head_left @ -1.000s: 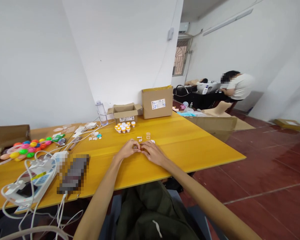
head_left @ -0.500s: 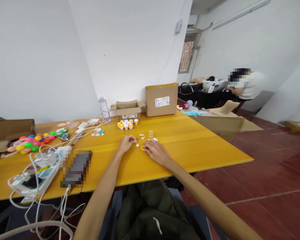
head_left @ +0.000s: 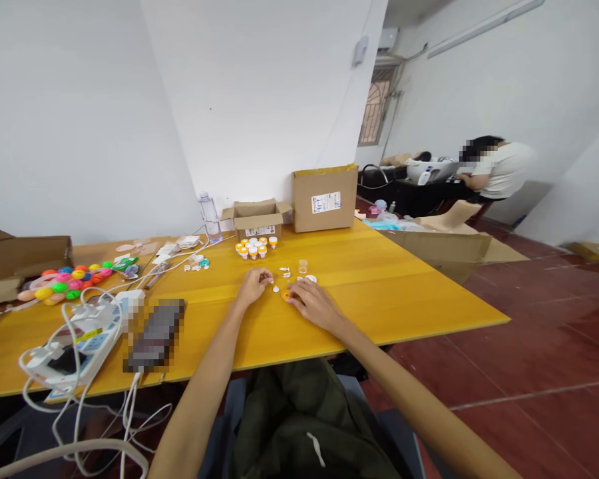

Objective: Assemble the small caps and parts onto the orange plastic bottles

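My left hand (head_left: 252, 286) rests on the yellow table (head_left: 379, 279), its fingertips pinched on a tiny white piece. My right hand (head_left: 312, 303) lies just right of it, fingers touching a small orange cap (head_left: 284, 294). Between the two hands sits a small white disc (head_left: 275, 289). Just beyond are little white parts (head_left: 284, 271), a clear small cup (head_left: 302, 265) and a white lid (head_left: 311, 279). Further back stands a cluster of small bottles with orange and white caps (head_left: 252, 247).
Two cardboard boxes (head_left: 324, 197) (head_left: 255, 218) and a water bottle (head_left: 209, 217) stand at the wall. At the left lie coloured balls (head_left: 62, 283), a power strip with cables (head_left: 74, 346) and a dark blurred object (head_left: 154, 334). A person (head_left: 494, 169) sits far right.
My hands, pressed together a second ago, have drawn apart; the orange cap and the white disc now lie on the table between them. The camera has shifted slightly.
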A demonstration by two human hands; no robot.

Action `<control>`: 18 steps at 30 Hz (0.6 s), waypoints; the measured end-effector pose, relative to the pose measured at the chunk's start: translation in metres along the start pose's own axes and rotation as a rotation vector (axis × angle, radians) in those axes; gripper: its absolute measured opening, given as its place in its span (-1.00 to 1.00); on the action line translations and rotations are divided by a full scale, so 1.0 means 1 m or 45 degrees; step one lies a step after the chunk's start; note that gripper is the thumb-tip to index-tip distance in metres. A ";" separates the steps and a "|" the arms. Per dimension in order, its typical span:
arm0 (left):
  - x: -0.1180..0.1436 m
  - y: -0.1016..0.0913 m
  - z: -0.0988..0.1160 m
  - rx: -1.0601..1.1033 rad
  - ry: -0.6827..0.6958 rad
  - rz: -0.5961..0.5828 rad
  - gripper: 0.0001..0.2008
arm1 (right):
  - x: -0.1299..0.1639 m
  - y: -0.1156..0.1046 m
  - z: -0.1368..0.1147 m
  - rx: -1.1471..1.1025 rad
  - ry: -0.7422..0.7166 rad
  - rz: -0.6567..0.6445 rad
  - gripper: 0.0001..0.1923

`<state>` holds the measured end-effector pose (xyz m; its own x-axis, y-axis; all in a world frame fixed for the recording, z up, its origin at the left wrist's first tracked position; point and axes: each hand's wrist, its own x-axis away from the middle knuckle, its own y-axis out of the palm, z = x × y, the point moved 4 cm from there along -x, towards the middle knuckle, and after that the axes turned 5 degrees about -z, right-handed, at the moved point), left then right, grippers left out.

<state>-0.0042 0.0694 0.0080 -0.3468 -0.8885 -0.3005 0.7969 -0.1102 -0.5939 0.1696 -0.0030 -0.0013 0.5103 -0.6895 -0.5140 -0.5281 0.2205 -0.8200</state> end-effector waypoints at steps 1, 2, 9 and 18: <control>0.001 0.000 0.002 -0.009 0.010 -0.015 -0.93 | 0.000 0.000 0.001 0.001 0.008 -0.002 -0.92; 0.002 0.001 0.003 -0.020 0.024 -0.040 -0.93 | 0.001 0.001 0.001 0.003 0.017 -0.005 -0.93; 0.011 0.003 0.016 -0.246 0.124 -0.188 -0.87 | 0.001 -0.002 0.001 0.010 0.056 -0.017 -0.95; 0.014 0.004 0.023 -0.357 0.152 -0.228 -0.89 | 0.000 -0.001 0.002 -0.001 0.095 -0.013 -0.95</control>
<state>0.0057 0.0466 0.0181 -0.5373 -0.8060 -0.2483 0.5572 -0.1182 -0.8219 0.1717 -0.0021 -0.0013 0.4635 -0.7412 -0.4855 -0.5238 0.2128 -0.8248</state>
